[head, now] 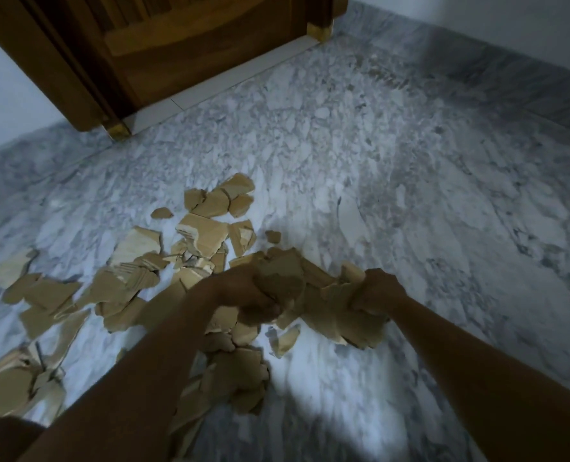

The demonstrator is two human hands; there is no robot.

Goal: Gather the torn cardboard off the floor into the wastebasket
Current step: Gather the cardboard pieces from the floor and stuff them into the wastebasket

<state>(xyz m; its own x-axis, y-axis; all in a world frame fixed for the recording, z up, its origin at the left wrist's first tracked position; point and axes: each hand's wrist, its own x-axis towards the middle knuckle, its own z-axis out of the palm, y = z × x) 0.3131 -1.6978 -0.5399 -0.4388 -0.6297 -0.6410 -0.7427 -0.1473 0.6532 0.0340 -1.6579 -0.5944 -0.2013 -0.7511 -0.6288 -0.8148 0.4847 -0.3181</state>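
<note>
Several torn pieces of tan cardboard (203, 235) lie scattered over the marble floor (377, 145), from the centre out to the lower left. A bunch of cardboard pieces (313, 288) is raised between both hands. My left hand (247, 291) grips the bunch from the left side, fingers curled round the pieces. My right hand (377, 291) grips its right side. More scraps (237, 371) lie under my left forearm. No wastebasket is in view.
A wooden door (177, 45) with its frame stands at the top left, with a pale threshold strip (230, 78) along its base. A dark skirting (510, 68) runs along the wall at the right. Bare marble floor spreads to the right.
</note>
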